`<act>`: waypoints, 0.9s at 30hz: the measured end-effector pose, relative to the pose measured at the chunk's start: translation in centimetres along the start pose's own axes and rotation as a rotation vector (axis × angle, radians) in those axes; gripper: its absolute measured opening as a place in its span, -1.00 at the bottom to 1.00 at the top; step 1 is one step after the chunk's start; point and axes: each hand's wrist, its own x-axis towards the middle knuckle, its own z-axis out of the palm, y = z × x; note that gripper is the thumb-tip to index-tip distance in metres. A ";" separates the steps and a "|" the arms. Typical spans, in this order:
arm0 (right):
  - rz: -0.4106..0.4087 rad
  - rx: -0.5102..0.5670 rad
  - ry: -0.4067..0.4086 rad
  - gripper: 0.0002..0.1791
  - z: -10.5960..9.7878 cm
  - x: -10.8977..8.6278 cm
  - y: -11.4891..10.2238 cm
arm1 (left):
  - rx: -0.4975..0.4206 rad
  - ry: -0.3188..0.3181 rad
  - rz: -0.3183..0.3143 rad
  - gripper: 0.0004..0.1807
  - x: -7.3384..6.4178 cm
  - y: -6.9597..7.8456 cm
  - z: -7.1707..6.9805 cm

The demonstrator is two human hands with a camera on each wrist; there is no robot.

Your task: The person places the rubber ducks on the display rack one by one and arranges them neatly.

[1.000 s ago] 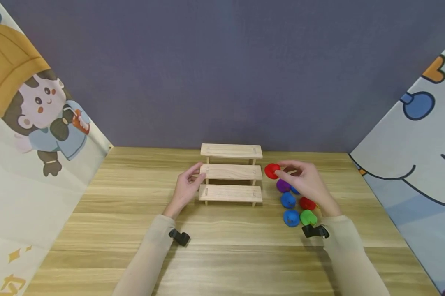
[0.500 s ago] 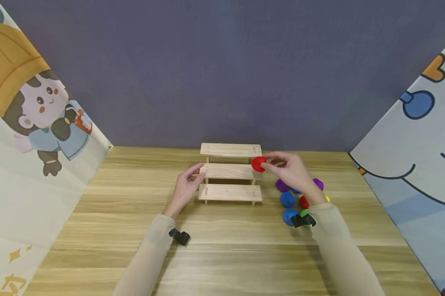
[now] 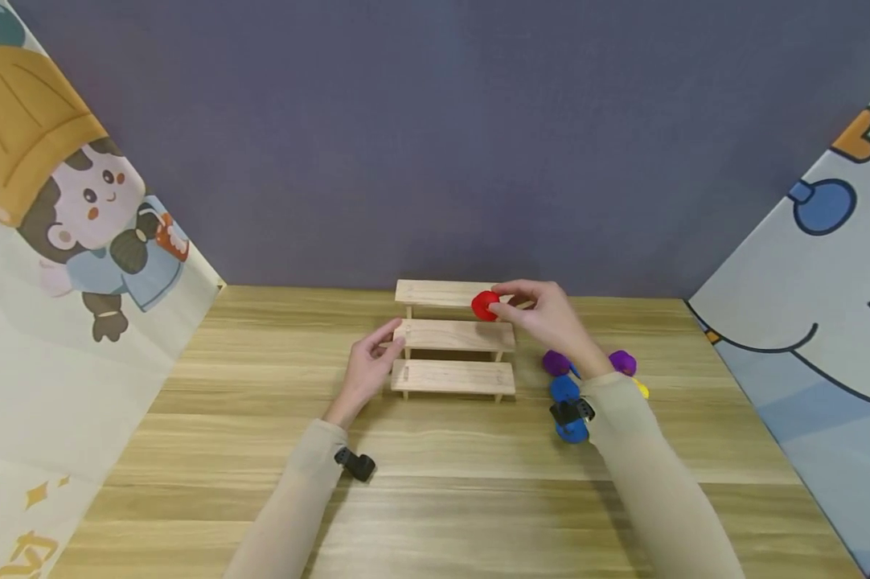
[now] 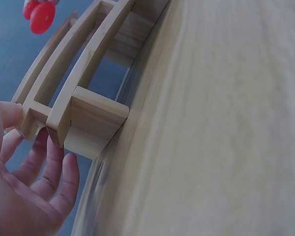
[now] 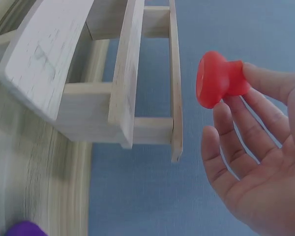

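My right hand [image 3: 547,315] pinches a small red rubber duck [image 3: 484,305] between thumb and fingers. In the head view the duck overlaps the right part of the top step of a three-tier wooden stand [image 3: 453,376]. The right wrist view shows the duck [image 5: 217,81] apart from the stand, above the top board's level. At the stand's left end, my left hand [image 3: 368,366] holds the middle tier, thumb on one side and fingers on the other, as the left wrist view of the hand [image 4: 34,187] also shows.
Right of the stand lie several more small ducks: blue ones [image 3: 565,389], purple ones [image 3: 622,363] and a yellow one [image 3: 641,388], partly hidden by my right forearm. A dark blue-grey wall [image 3: 442,161] rises behind the wooden table [image 3: 435,498]. Printed panels flank both sides.
My right hand has carried the red duck left and farther back, from beside the stand to its top step. The left hand keeps its place on the stand.
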 end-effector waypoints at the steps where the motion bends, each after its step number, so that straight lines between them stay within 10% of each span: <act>1: -0.004 -0.003 -0.002 -0.57 0.1 0.2 -0.1 | 0.000 -0.004 0.003 -0.53 0.0 0.0 0.0; 27: 0.041 0.071 0.031 -0.74 4.2 3.9 -2.9 | -0.005 0.003 -0.025 -0.53 0.0 -0.2 0.2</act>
